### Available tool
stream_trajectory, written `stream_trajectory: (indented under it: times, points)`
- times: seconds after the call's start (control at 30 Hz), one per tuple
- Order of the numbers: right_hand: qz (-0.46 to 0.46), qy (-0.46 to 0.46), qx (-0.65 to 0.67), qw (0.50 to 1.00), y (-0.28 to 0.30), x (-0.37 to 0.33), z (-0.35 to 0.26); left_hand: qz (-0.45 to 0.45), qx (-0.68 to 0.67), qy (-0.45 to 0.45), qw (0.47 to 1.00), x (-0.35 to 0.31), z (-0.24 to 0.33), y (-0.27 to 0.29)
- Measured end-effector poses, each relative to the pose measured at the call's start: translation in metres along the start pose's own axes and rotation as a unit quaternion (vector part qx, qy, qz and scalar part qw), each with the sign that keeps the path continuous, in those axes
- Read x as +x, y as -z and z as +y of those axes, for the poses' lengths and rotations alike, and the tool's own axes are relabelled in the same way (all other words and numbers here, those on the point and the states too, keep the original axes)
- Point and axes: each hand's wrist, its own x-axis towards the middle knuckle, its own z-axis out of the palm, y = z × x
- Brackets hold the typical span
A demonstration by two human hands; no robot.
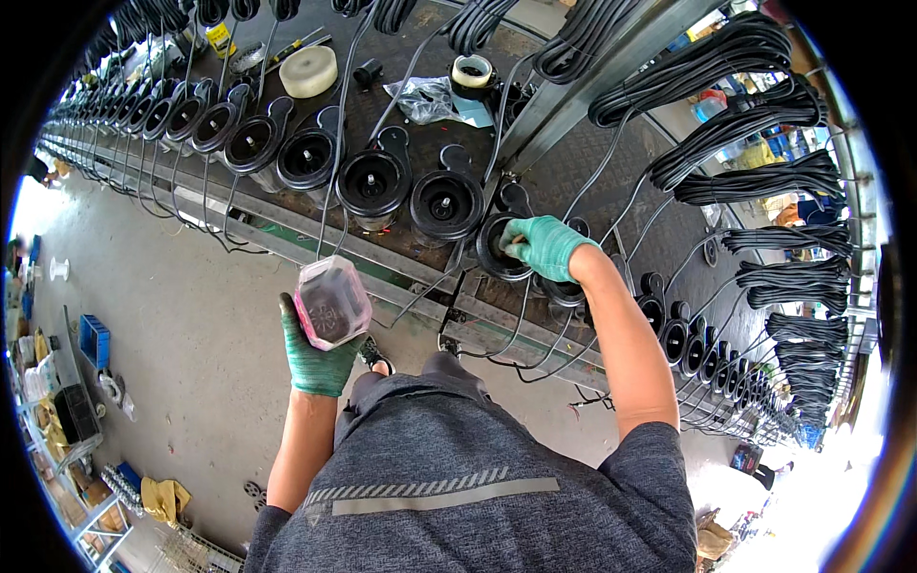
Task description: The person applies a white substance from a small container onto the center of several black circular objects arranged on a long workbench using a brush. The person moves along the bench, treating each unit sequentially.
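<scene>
While the left hand grips the clear plastic octagonal container left of frame centre, thumb up its left wall and the other fingers mostly hidden, the right hand is at the black cup-shaped housing just right of centre. Right fingers are curled down over its open mouth; can't tell if they pinch anything. Both hands wear green gloves. Container should be light and thin-walled, stiff but a bit springy; smooth walls likely slick, though glove fabric should help. Best hold: low around the sides, mouth up, no hard squeeze, since loose contents could spill. Housing reads rigid and fairly heavy; take it round the outer wall, not by its cable. Looks: container is see-through with pink-tinted edges, small dark bits at the bottom, too small to identify. Housing is dark, round and thick-rimmed, with a black tab at its upper right; the gloved hand hides part of the inside. Neighbouring housing to its left shows a bright metal stub mid-cup.
</scene>
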Motion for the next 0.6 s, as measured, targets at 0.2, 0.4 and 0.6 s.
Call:
stream_trajectory:
  times: [0.2,0.4,0.6]
  points:
    - [0.144,-0.079,0.029,0.986,0.003,-0.03,-0.02,-0.006,0.0,-0.012,1.0,-0.005,0.043,0.02]
    - [0.276,-0.095,0.194,0.937,0.021,-0.054,-0.064,0.033,0.024,-0.009,0.999,-0.008,0.079,0.045]
    - [0.282,-0.051,0.172,0.943,-0.024,0.027,-0.061,0.054,0.002,-0.008,0.999,-0.015,0.092,0.049]
